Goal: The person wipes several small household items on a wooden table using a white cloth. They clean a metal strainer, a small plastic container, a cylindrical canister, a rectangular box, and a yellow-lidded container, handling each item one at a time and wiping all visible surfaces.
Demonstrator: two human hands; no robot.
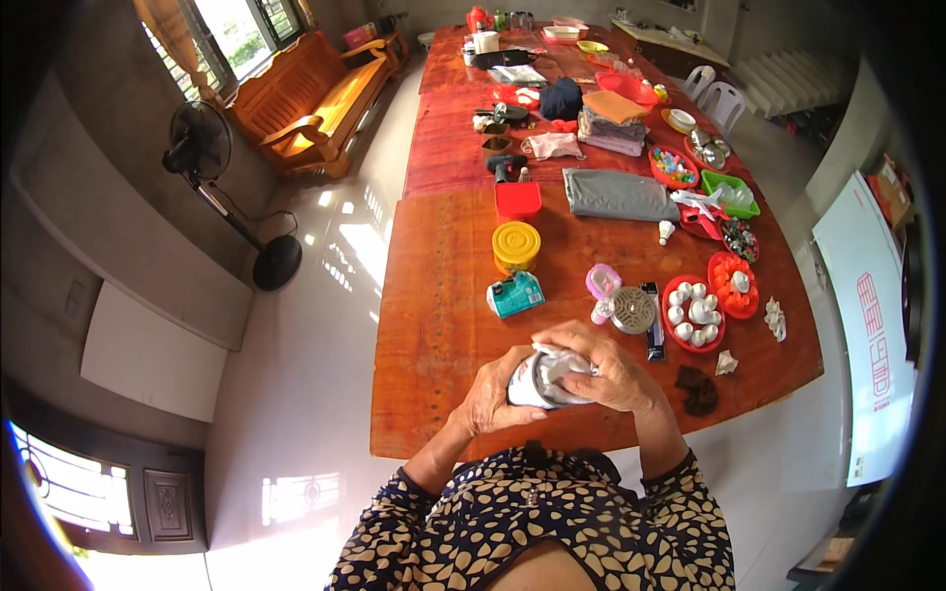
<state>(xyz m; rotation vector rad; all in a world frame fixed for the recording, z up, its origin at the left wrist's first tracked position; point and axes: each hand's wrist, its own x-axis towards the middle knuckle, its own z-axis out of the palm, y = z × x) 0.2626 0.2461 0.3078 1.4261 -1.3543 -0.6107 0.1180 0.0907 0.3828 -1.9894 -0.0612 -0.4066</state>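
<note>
White container (524,385), held up between both hands over the near edge of the wooden table (424,345), with its mouth turned to the right. Clamped from the left by the left hand (493,392), with thumb and fingers wrapped around the outer wall, probably to keep it from turning. At the mouth, white tissue (558,365), gripped by the right hand (609,370), with fingers bent over the rim, likely for pressing against the inner wall. Tipped sideways rather than upright, perhaps to give the right hand a straight way in. Impossible to tell the depth of the tissue, because of the covering fingers.

Farther off, a teal packet (517,295), a yellow tub (516,246) and a red box (518,200), lined up toward the far end, apparently to leave working room near the body. On the right, white cups (701,312), gathered in a red tray (671,333), seemingly against rolling. Nearer, crumpled tissue (726,362), lying loose.
</note>
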